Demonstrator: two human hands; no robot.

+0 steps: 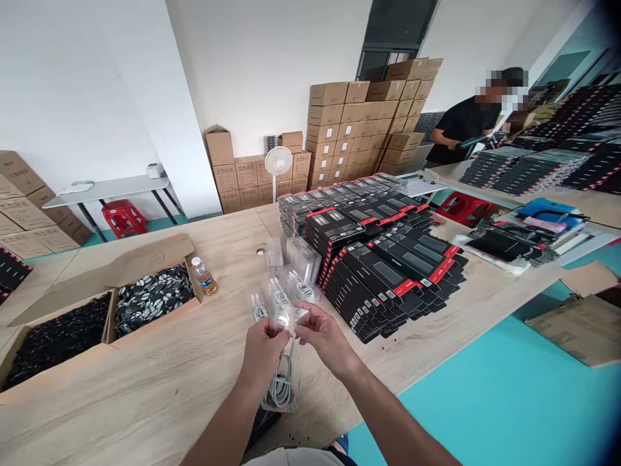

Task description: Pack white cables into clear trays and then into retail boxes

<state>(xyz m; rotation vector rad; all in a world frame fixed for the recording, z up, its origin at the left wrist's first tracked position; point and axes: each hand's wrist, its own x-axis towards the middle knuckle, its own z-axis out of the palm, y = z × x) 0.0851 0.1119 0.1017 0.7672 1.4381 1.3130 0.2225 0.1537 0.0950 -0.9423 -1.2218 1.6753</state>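
Observation:
My left hand (pixel 266 342) and my right hand (pixel 324 335) are both closed, pinching the upper end of a clear plastic package (pixel 290 315) from either side. A coiled grey-white cable (pixel 280 390) lies in its lower part, toward my body. What exactly each fingertip presses is hard to make out through the shiny plastic. Just beyond my hands, more packaged cables (pixel 278 291) rest on the wooden table (pixel 194 362). Behind them stand empty-looking clear plastic trays (pixel 303 257).
Black and red flat boxes (pixel 378 265) are piled to the right of my hands. On the left are a bottle (pixel 204 276) and an open carton (pixel 114 317) of black and silvery pieces. A person (pixel 466 126) stands at the back right. Brown cartons (pixel 339 133) line the wall.

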